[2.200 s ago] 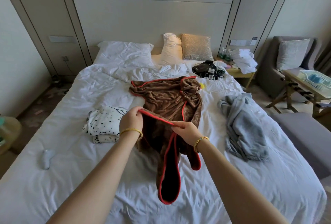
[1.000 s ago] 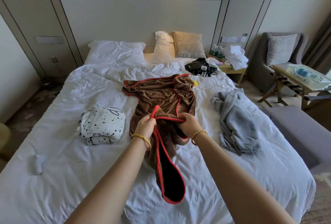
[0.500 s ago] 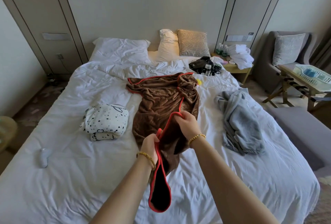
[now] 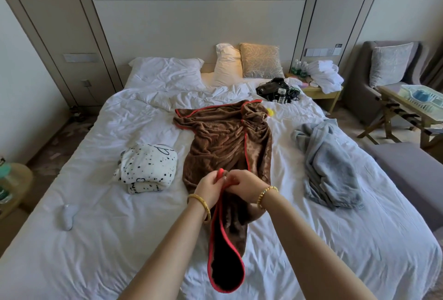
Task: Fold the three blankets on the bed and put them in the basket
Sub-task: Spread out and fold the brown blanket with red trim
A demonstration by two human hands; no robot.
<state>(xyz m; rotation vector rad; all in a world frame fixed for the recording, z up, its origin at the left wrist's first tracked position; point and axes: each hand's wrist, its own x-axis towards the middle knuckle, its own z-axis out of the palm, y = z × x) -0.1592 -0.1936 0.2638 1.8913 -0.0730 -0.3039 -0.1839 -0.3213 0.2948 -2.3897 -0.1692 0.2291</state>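
Fingers (image 4: 236, 181) of both hands curled, pinching brown blanket's (image 4: 225, 141) red hem; L hand (image 4: 208, 188) touching R hand (image 4: 247, 185), arms outstretched over bed (image 4: 96, 239) mid, nr foot edge.

bare forearms, a gold bangle (image 4: 201, 206) on the left wrist, gold beaded bracelet (image 4: 265, 193) on the right

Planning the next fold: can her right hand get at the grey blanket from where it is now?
Probably yes: the grey blanket lies uncovered beside the right hand, but that hand grips the brown blanket and must let go first.
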